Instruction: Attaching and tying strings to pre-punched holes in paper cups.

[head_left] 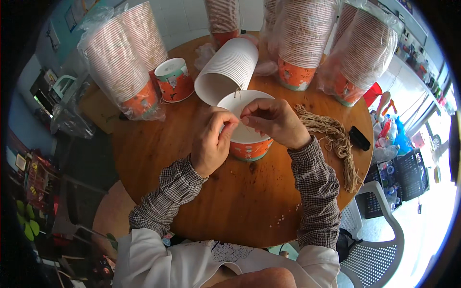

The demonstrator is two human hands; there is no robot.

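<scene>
An orange paper bucket point(249, 150) with a white inside and a green base band stands upright in front of me on the round table. A loop of thin string point(238, 90) shows at its far rim. Over the near part of its opening, my left hand point(216, 139) and my right hand point(278, 122) meet, almost touching, with fingertips pinched. A thin strand of string seems to run between the fingertips; most of it is hidden by the fingers. Right of the bucket lies a hank of beige string point(331, 134).
Behind the bucket, a stack of white buckets point(230, 67) lies on its side. A finished-looking orange bucket point(174, 81) stands at its left. Tall wrapped bucket stacks point(117, 62) line the far edge. A black object point(359, 138) lies by the hank; small white bits point(281, 220) dot the near table point(225, 201).
</scene>
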